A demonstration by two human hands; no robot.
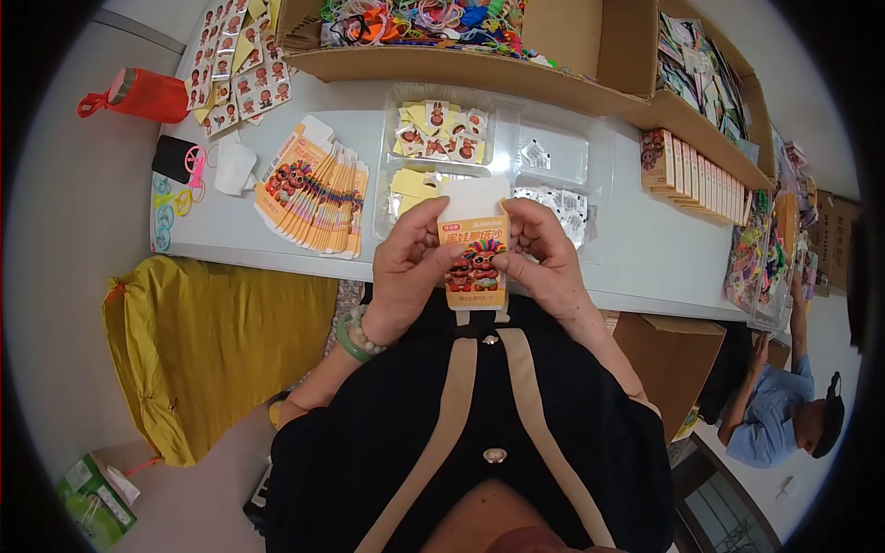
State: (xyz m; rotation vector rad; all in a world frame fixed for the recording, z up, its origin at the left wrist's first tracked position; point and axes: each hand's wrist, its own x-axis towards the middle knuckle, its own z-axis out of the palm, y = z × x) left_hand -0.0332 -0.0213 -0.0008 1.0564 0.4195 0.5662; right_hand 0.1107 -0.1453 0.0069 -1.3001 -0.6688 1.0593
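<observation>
Between both hands, just past the table's front edge, I hold a small orange cardboard box (477,263) with printed cartoon figures; its white top flap stands up. My left hand (412,263) grips the box's left side, thumb on the front. On the right side, my right hand (544,263) pinches it, thumb on the front too; the other fingers curl behind. Beyond the hands is a clear divided tray (380,198) with small cartoon stickers (441,129), yellow paper pieces (412,189) and white printed packets (560,210). A fanned stack of flat orange boxes (313,194) lies to the left.
Cardboard bins (461,69) with colourful trinkets and packets line the back. A row of filled-out boxes (691,180) stands right. Scissors (191,195), a red bottle (152,95) and sticker sheets (241,69) lie left. A person in blue (770,415) works at far right.
</observation>
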